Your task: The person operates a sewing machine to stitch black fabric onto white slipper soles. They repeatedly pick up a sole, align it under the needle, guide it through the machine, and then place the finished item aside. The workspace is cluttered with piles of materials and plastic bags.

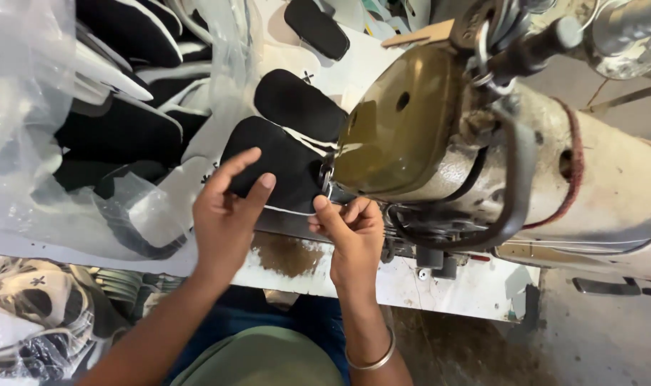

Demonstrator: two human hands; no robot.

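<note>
Needle hidden behind sewing machine (404, 129), hands (229, 207) on black fabric piece (282, 161)

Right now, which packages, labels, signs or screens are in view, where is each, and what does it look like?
Clear plastic bag: upper left on the table, crumpled, see-through, holding black and white cut pieces.
Second clear bag: lower left below the table edge, holding pale and dark pieces.
No labels, signs or screens can be made out.

We saw soft, even light from above, with glare on the clear plastic bag (25, 107) and a sheen on the sewing machine (404, 121) head. Edges bowed and smeared; the upper right corner was blurred.
</note>
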